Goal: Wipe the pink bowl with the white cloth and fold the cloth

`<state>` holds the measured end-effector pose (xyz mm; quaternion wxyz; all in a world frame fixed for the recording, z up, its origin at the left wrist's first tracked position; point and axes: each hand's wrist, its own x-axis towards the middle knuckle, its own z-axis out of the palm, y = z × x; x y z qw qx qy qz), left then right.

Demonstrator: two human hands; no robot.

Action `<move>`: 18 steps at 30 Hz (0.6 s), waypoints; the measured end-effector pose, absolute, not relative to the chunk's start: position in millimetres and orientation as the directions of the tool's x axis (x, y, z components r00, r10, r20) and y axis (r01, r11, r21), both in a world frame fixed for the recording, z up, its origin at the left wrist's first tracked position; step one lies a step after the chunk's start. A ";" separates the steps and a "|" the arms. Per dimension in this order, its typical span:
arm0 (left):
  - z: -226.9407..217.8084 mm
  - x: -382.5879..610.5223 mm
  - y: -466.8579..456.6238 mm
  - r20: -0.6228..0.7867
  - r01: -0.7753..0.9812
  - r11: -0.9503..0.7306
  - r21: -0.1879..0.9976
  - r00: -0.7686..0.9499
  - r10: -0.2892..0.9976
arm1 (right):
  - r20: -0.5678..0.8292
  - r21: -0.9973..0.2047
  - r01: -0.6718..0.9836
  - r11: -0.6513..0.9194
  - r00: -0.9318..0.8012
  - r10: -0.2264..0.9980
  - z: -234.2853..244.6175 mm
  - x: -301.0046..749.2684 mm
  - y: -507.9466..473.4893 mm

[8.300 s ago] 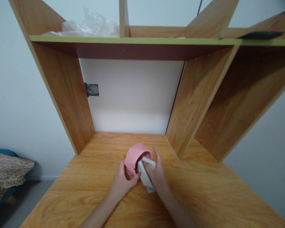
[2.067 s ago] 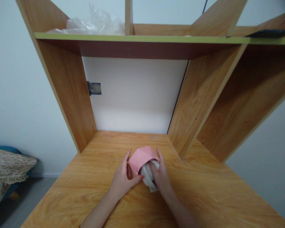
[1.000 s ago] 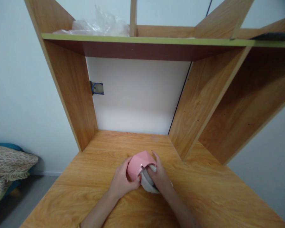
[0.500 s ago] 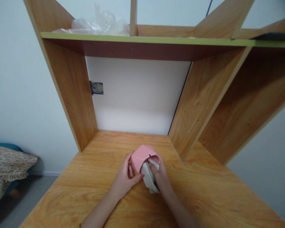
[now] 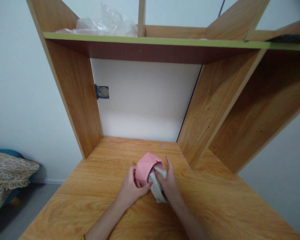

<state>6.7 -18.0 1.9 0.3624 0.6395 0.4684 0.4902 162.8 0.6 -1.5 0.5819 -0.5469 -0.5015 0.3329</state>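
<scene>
A pink faceted cup [image 5: 144, 167] lies tilted above the wooden desk [image 5: 95, 193], its mouth turned toward me and to the right. My left hand [image 5: 130, 190] is wrapped round its lower left side. My right hand [image 5: 168, 186] is closed on a white cloth [image 5: 157, 190] and presses part of it into the cup's mouth. The rest of the cloth hangs down between both hands. The inside of the cup is mostly hidden by the cloth.
Wooden side panels [image 5: 75, 96] rise at the left and right of the desk. A green-edged shelf [image 5: 150, 41] overhead carries a crumpled clear plastic bag [image 5: 102, 25] and a dark flat object [image 5: 286, 37]. A patterned fabric [image 5: 7, 173] lies at the far left.
The cup has been turned a little in my left hand and the cloth shifted at its mouth. Both hands stay at the same spot on the desk.
</scene>
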 end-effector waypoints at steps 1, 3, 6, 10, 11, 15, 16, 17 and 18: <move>1.0 6.5 -17.4 0.288 0.253 -0.297 0.921 0.074 0.955 | 0.214 -0.969 0.180 0.168 0.282 0.935 1.0 163.9 0.1; 1.6 6.1 -17.1 0.291 0.259 -0.299 0.918 0.072 0.954 | 0.223 -0.960 0.233 0.153 0.311 0.924 5.8 166.5 -0.4; 7.6 5.4 -18.9 0.297 0.241 -0.310 0.920 0.091 0.951 | 0.263 -0.937 0.310 0.160 0.328 0.907 10.2 170.4 -0.8; 15.7 4.9 -22.7 0.332 0.277 -0.352 0.894 0.118 0.936 | 0.275 -0.909 0.388 0.153 0.280 0.920 10.1 174.6 -1.2; 16.8 4.8 -23.4 0.347 0.294 -0.369 0.882 0.124 0.930 | 0.258 -0.906 0.400 0.138 0.264 0.929 9.4 175.3 -1.2; 17.7 4.7 -24.6 0.409 0.331 -0.430 0.840 0.135 0.902 | 0.200 -0.921 0.373 0.111 0.207 0.958 4.6 176.2 -0.1; 17.4 4.5 -24.4 0.415 0.331 -0.437 0.837 0.137 0.899 | 0.199 -0.925 0.363 0.115 0.201 0.959 3.3 176.2 0.3; 16.9 4.2 -24.0 0.415 0.328 -0.438 0.837 0.139 0.899 | 0.202 -0.926 0.358 0.121 0.197 0.959 2.0 176.0 0.7; 16.3 3.8 -23.5 0.412 0.323 -0.436 0.840 0.142 0.900 | 0.208 -0.926 0.355 0.130 0.191 0.959 0.8 175.7 1.0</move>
